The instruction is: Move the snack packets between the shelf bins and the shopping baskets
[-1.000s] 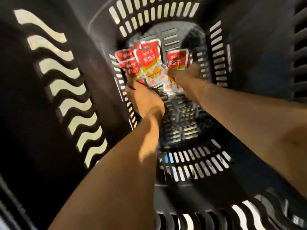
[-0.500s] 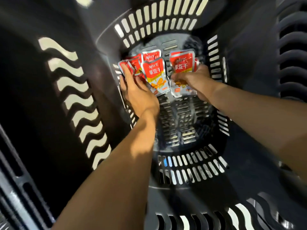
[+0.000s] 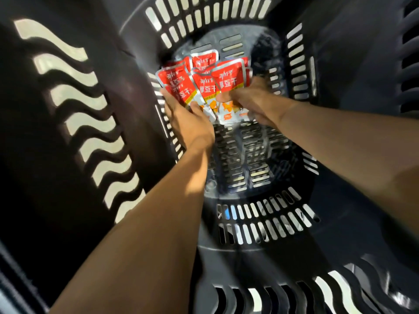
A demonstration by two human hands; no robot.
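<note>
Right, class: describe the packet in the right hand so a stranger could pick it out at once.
Look into the dark slotted shopping basket, to its far end, where two hands meet a fan of red-and-silver snack packets. The one meant is the rightmost front packet, pinched by the right hand; the left hand grips its neighbours to the left.

Reading, in white on the red upper part of several snack packets (image 3: 229,81) near the far wall of the basket (image 3: 249,225): 千豆, followed by a third character too blurred to make out. Sitting above that, a brush-script brand line, not legible. Showing small print on the pale lower parts, also unreadable.
</note>
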